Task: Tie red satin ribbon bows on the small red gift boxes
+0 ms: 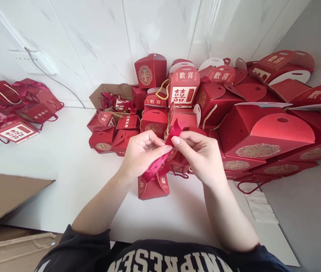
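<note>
A dark pink satin ribbon [155, 167] is pinched between my two hands at the middle of the view. My left hand [143, 151] grips it between thumb and bent fingers. Close beside it, my right hand [202, 151] holds the ribbon's upper part between thumb and forefinger. Below the ribbon a small red gift box [154, 190] with gold print stands on the white table, partly covered by the ribbon and my left hand. Whether the ribbon is fastened to this box I cannot tell.
Many red gift boxes [262, 132] are stacked behind and right of my hands. An open cardboard carton [96, 96] holds small red items. More ribboned boxes [18, 130] lie at far left. Cardboard [10, 194] juts in at lower left. A wall socket [32, 62] has a grey cable.
</note>
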The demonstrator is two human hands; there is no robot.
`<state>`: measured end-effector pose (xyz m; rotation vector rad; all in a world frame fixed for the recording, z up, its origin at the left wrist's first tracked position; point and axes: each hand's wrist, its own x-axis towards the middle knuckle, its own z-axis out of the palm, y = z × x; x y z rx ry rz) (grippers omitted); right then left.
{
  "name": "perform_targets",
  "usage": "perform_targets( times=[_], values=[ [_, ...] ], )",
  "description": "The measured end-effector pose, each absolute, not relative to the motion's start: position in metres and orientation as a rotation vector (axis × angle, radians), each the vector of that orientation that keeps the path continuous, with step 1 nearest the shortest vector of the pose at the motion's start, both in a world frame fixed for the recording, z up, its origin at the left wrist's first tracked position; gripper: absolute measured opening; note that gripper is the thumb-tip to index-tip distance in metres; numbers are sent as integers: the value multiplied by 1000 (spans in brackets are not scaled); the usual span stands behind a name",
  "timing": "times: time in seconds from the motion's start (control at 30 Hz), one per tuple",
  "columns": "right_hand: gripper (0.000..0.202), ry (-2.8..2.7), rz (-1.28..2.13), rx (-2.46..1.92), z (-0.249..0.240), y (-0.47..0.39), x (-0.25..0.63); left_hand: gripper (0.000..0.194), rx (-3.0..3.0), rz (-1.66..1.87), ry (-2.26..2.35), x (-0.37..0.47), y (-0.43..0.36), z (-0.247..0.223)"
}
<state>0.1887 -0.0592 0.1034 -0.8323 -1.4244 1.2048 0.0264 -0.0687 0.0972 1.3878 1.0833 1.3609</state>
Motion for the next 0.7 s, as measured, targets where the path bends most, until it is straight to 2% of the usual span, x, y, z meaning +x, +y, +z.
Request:
perform_targets(
  times=[0.13, 0.27, 0.33, 0.47, 0.7],
  values=[
    [21, -1451, 1020, -857, 105, -63, 187, 22, 1465, 1266, 1002, 9, -68, 95],
    [18, -1469, 987, -770, 111, -65, 185, 69, 1729, 791, 664, -27, -58, 79],
    [19, -1481, 966, -717, 116, -67, 184, 78, 1832, 637, 568, -40, -53, 65],
    [20, -1512, 894, -692, 124, -70, 181, 76, 1884, 518, 602, -43, -55, 42],
    [15, -1532, 883, -634, 122, -71, 177, 57, 1851, 620, 724, -37, -60, 19]
  ],
)
